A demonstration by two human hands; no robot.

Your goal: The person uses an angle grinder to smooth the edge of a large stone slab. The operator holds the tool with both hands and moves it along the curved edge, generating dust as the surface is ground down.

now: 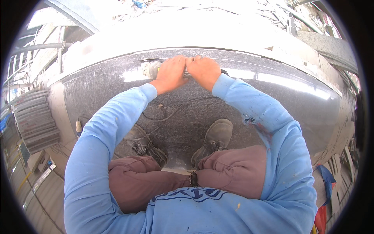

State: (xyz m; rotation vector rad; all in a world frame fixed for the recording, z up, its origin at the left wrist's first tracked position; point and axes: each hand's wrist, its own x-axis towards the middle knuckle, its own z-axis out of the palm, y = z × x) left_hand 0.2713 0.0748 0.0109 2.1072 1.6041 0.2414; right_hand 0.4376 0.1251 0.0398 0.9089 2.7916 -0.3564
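Where it's vis., grinder (pixel 150 70) lks pale-grey.

From where I stand, the head camera rides on the person's head, on the left of a side-by-side pair. It faces downward and slightly forward through a wide fisheye lens. A black rim masks the corners, and the far edge of the dark grey, speckled flat slab (pixel 272 105) bows upward. Nearest the lens is the light-blue long-sleeved shirt (pixel 218 214), at the lower edge. The bare left hand (pixel 171 74) and bare right hand (pixel 204 71) appear above centre, unmirrored; the worn grey-brown boots (pixel 221 130) lie farther below the lens.
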